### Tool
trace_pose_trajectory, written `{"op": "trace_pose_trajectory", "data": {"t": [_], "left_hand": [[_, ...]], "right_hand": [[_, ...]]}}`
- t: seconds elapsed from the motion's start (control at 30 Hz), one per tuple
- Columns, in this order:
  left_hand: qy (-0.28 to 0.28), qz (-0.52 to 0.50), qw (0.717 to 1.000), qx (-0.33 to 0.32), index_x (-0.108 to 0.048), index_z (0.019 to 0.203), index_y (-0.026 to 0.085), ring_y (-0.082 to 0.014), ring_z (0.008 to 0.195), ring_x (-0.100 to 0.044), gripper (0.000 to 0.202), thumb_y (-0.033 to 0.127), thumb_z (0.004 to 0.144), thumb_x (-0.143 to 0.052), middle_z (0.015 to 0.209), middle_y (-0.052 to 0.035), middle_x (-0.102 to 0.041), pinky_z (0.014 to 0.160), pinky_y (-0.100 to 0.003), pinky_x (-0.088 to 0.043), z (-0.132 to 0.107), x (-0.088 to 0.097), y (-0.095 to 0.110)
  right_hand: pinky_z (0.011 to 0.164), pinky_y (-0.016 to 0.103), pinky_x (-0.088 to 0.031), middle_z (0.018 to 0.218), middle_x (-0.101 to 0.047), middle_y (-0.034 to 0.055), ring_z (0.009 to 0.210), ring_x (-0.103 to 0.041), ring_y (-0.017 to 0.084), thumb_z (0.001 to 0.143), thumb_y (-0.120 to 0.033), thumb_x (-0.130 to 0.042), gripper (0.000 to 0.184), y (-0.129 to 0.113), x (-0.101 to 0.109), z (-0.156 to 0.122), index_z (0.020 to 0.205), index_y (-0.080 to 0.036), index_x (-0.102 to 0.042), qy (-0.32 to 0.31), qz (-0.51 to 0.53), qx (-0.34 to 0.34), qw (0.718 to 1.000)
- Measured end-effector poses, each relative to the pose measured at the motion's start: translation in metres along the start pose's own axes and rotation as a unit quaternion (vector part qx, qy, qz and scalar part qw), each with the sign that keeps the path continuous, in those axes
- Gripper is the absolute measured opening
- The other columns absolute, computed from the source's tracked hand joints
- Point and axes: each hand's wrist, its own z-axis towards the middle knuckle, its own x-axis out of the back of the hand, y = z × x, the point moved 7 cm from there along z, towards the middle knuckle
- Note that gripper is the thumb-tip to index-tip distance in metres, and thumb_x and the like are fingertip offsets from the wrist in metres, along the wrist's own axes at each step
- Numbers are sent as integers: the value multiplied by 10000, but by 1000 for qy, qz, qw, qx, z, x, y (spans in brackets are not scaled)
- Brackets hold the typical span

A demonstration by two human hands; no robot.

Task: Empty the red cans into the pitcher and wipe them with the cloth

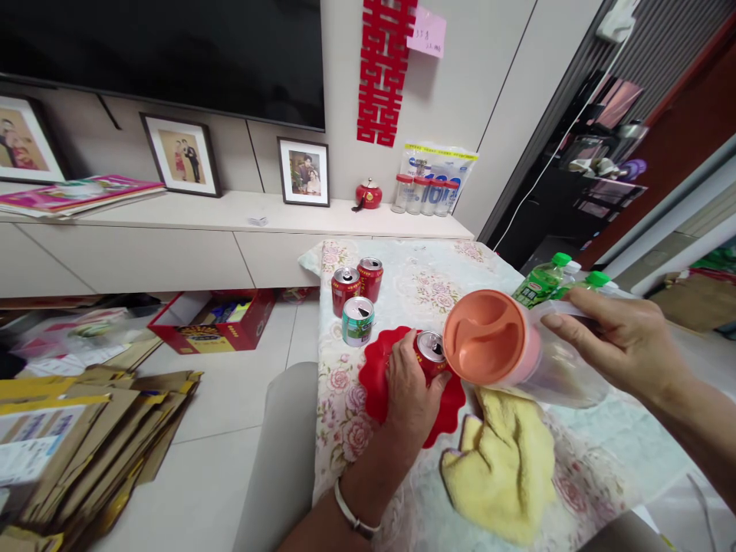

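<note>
My left hand [411, 383] is wrapped round a red drink can [430, 349], which is open at the top and stands over a red scalloped plate [376, 383]. With my right hand [615, 337] I grip the handle of a clear pitcher [566, 376] that has an orange lid [486, 337]. The pitcher is tilted on its side, its lid close to the can's rim. Whether any liquid is flowing, I cannot tell. Two more red cans [346, 291] and a green can [357, 322] stand beyond the plate. A yellow cloth [503, 468] lies crumpled below the pitcher.
Green-capped bottles [540, 282] stand at the table's right side. The floral tablecloth [345, 414] covers the table, which meets a white cabinet [189, 253]. Flattened cardboard [109, 445] and a red box [215, 330] are on the floor at left.
</note>
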Motion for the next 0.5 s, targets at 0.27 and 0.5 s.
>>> {"op": "trace_pose_trajectory", "data": {"t": [0.27, 0.5], "left_hand": [[3, 5, 1000, -4, -397, 1448, 185, -396, 1297, -634, 774, 168, 798, -817, 1387, -210, -637, 1053, -609, -538, 0, -1, -1], [4, 4, 1000, -2, -417, 1459, 180, -376, 1308, -633, 767, 183, 805, -817, 1395, -206, -640, 1071, -581, -531, -1, -1, -2]], "right_hand": [[388, 199, -274, 461, -347, -104, 352, -358, 55, 1043, -470, -579, 459, -1, 1, 3, 686, -234, -412, 4, -17, 12, 1000], [378, 185, -270, 430, -382, -109, 326, -379, 43, 1053, -455, -577, 449, -6, 3, 6, 699, -234, -411, -4, -3, 24, 1000]]}}
